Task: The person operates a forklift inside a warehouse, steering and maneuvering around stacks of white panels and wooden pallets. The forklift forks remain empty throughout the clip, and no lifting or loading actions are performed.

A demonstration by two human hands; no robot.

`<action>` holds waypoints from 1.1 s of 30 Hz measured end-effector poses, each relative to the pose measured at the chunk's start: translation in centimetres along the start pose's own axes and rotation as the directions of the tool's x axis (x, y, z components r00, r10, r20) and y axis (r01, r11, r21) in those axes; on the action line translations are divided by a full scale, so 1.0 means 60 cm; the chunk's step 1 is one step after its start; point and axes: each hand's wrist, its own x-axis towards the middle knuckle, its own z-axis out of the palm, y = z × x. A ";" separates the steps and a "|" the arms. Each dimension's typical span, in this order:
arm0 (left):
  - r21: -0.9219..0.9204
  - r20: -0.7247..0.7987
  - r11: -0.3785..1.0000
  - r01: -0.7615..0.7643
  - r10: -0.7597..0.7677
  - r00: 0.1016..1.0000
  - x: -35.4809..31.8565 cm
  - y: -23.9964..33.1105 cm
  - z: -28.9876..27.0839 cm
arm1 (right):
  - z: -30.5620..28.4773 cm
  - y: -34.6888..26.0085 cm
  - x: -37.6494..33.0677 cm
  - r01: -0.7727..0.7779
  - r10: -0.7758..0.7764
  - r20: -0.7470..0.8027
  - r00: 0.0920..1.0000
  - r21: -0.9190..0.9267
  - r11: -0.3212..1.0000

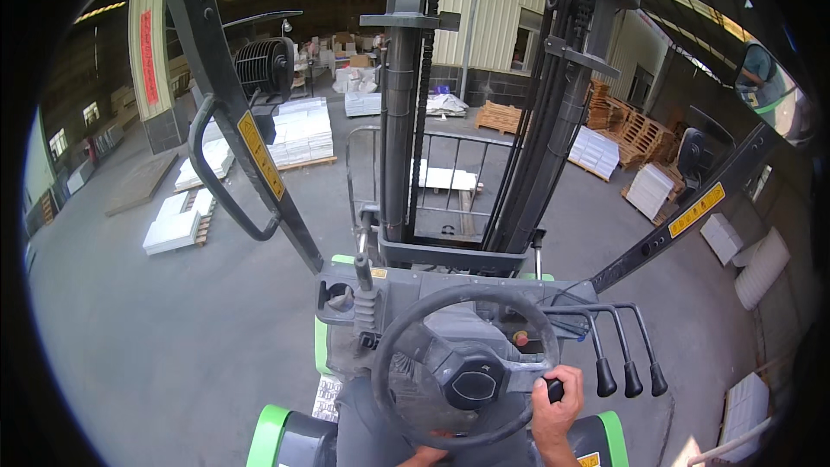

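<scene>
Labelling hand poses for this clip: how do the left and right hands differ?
- Position: the right hand is at the lower right of the steering wheel; the left hand is low, by the bottom of its rim.
- Grip: the right hand curls around the black knob; whether the left hand grips anything can't be told.
- Visibility: the right hand shows almost whole; the left hand only partly.
Shared: both are bare.

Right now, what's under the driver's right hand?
A black knob on the steering wheel, partly showing. The right hand covers the rest, so what else lies beneath is hidden.
</scene>
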 end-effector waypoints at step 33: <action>-0.363 -0.689 0.821 -0.440 0.082 0.720 0.005 0.451 -0.285 | -0.049 -0.002 -0.101 0.224 -0.217 0.091 0.972 -0.071 0.972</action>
